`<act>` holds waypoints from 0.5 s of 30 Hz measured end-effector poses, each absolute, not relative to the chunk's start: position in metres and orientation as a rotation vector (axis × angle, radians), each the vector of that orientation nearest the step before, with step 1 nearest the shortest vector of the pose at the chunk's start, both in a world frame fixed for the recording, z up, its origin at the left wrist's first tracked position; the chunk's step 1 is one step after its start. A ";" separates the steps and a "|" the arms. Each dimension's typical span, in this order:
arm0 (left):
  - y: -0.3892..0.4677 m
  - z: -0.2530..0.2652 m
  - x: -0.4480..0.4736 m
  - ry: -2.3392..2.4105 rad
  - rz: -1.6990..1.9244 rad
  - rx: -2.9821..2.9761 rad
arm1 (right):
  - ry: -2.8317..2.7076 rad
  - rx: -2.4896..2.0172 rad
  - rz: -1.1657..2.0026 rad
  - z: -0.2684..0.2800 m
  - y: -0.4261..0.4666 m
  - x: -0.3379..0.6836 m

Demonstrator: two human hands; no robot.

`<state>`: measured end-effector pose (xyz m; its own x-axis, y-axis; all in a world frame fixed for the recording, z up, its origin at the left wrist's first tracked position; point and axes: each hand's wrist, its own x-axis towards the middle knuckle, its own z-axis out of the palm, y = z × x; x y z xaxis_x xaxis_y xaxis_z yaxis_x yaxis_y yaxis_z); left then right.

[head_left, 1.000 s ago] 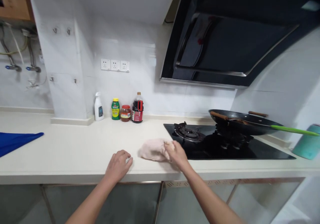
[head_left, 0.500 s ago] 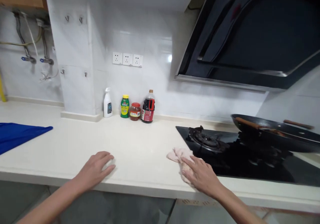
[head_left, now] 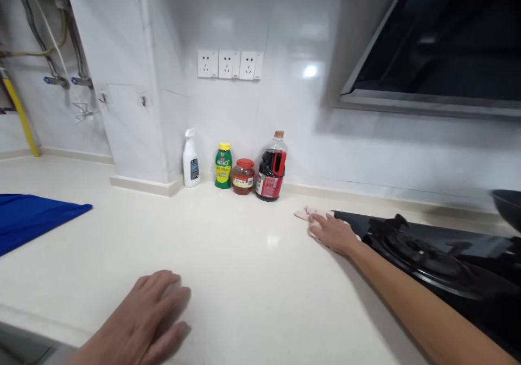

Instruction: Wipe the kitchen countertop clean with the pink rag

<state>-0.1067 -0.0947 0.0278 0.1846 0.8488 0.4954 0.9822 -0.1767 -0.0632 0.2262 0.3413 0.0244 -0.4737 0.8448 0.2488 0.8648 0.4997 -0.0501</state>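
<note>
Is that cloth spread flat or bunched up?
Bunched up: the cloth shows creases and uneven edges around the right hand, which hides the rest.

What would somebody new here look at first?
Probably the bare right hand on a crumpled, pale pink cloth, by the back left corner of the black glass stovetop. Next, the bright blue cloth at the far left of the cream counter. Then the round red-lidded jar by the white wall, between a green bottle with a yellow cap and a big dark bottle with a red handle.

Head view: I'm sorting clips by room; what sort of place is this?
Probably a kitchen: a black hob, a range hood above it, and part of a pan at the right edge.
</note>
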 end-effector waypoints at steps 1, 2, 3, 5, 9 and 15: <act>-0.095 0.030 -0.105 -1.706 -0.485 -2.098 | -2.524 -1.441 -0.105 0.024 0.349 0.216; -0.094 0.031 -0.104 -1.694 -0.472 -2.095 | -2.550 -1.421 -0.094 0.024 0.354 0.204; -0.094 0.031 -0.103 -1.690 -0.463 -2.087 | -2.580 -1.391 -0.085 0.023 0.355 0.190; -0.094 0.030 -0.103 -1.712 -0.447 -2.079 | -2.642 -1.296 -0.068 0.020 0.350 0.159; -0.096 0.029 -0.100 -1.767 -0.472 -2.068 | -2.756 -1.086 -0.030 0.016 0.323 0.088; -0.100 0.033 -0.091 -1.833 -0.587 -2.104 | -2.797 -1.053 0.012 0.031 0.294 -0.010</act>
